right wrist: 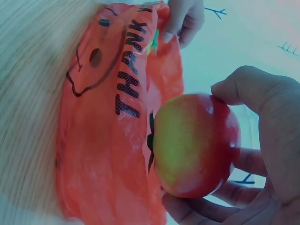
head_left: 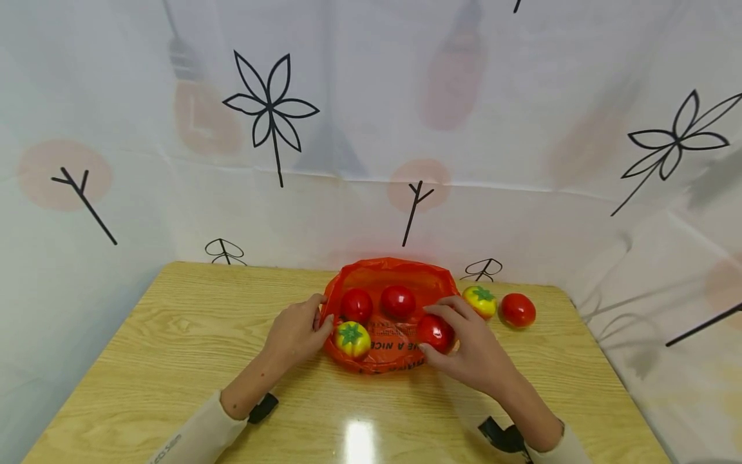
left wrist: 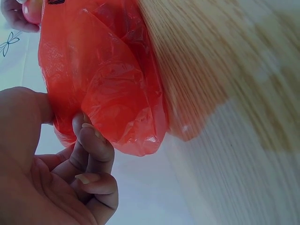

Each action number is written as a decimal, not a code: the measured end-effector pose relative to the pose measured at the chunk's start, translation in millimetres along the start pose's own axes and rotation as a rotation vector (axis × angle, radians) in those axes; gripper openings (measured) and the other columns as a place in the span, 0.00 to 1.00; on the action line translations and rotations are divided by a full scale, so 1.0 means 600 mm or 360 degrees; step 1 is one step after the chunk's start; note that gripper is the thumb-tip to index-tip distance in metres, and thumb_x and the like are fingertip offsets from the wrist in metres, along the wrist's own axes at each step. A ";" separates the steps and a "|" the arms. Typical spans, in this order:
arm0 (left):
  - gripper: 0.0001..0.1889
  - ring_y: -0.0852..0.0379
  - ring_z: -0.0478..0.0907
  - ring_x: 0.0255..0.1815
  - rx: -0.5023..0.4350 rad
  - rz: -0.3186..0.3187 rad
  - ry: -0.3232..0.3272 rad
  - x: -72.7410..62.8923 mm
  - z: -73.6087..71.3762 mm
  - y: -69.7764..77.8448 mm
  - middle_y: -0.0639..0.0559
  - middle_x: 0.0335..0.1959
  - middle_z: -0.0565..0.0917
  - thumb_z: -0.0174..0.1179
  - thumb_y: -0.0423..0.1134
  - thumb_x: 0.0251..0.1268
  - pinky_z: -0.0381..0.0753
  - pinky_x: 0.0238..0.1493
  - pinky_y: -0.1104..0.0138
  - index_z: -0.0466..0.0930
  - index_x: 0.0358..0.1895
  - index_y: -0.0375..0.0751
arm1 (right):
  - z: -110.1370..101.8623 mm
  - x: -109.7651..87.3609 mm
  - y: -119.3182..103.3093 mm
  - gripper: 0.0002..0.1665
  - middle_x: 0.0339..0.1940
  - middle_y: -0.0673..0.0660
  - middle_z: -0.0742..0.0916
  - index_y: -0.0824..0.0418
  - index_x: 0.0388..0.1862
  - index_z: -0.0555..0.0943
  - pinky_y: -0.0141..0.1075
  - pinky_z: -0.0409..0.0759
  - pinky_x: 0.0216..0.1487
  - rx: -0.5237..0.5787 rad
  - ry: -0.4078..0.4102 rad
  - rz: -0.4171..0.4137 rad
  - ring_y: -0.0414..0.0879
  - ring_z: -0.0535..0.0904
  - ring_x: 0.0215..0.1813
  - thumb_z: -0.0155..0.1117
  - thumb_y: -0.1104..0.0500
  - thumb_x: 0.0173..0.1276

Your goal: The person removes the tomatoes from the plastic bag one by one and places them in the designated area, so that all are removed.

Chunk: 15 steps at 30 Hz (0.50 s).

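A red plastic bag [head_left: 400, 273] stands open-mouthed on the table, with black print on its side. My left hand [head_left: 297, 327] pinches its left rim; in the left wrist view the thumb goes behind the film and the fingers stay outside. Between thumb and fingers, my right hand [head_left: 478, 348] grips a tomato [right wrist: 197, 145] at the bag's right side. It is glossy red with a yellow-green patch and a dark green calyx turned toward the bag. Inside lie two red tomatoes [head_left: 398, 301] and a yellow one with a green star-shaped calyx [head_left: 352, 339].
Right of the bag, a yellow tomato [head_left: 480, 301] and a red tomato [head_left: 518, 310] sit side by side on the wooden table [head_left: 203, 322]. A white printed cloth [head_left: 359, 129] hangs behind the table's back edge.
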<state>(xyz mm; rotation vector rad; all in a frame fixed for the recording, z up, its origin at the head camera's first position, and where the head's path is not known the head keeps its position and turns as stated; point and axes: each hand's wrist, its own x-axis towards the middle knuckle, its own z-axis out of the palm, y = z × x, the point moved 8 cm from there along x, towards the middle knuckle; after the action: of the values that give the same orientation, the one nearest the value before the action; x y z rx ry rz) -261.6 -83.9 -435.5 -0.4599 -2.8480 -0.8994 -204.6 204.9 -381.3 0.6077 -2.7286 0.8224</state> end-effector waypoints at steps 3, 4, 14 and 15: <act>0.20 0.61 0.67 0.17 0.0001 -0.0006 -0.0002 0.000 0.000 -0.001 0.60 0.18 0.72 0.66 0.43 0.71 0.67 0.20 0.69 0.81 0.60 0.38 | -0.006 -0.003 0.004 0.32 0.61 0.50 0.81 0.52 0.64 0.82 0.45 0.89 0.49 -0.0002 0.0009 0.0022 0.50 0.80 0.59 0.82 0.54 0.60; 0.20 0.61 0.67 0.17 0.0001 -0.0010 -0.0004 0.000 0.000 -0.001 0.60 0.18 0.72 0.66 0.42 0.71 0.67 0.20 0.69 0.81 0.60 0.38 | -0.008 -0.004 0.005 0.32 0.62 0.50 0.81 0.52 0.64 0.82 0.45 0.89 0.50 0.0001 0.0015 0.0024 0.50 0.81 0.59 0.82 0.54 0.60; 0.19 0.61 0.67 0.17 -0.0003 -0.0022 -0.0008 0.000 -0.001 0.000 0.60 0.18 0.72 0.66 0.42 0.71 0.67 0.20 0.69 0.80 0.60 0.38 | -0.026 -0.016 0.018 0.33 0.63 0.54 0.81 0.57 0.63 0.82 0.50 0.89 0.51 -0.0036 0.0080 0.0038 0.53 0.80 0.61 0.83 0.56 0.58; 0.19 0.61 0.67 0.17 -0.0003 -0.0020 -0.0007 0.000 -0.001 0.000 0.60 0.18 0.72 0.66 0.42 0.71 0.67 0.20 0.69 0.80 0.60 0.39 | -0.027 -0.018 0.019 0.34 0.62 0.53 0.81 0.58 0.63 0.82 0.49 0.89 0.51 -0.0042 0.0084 0.0040 0.53 0.80 0.61 0.83 0.56 0.58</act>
<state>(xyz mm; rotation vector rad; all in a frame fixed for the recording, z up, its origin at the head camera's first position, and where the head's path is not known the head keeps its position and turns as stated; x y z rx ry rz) -261.5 -84.4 -434.9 -0.4453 -2.8574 -0.9042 -198.4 226.0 -376.9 0.5400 -2.6997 0.7958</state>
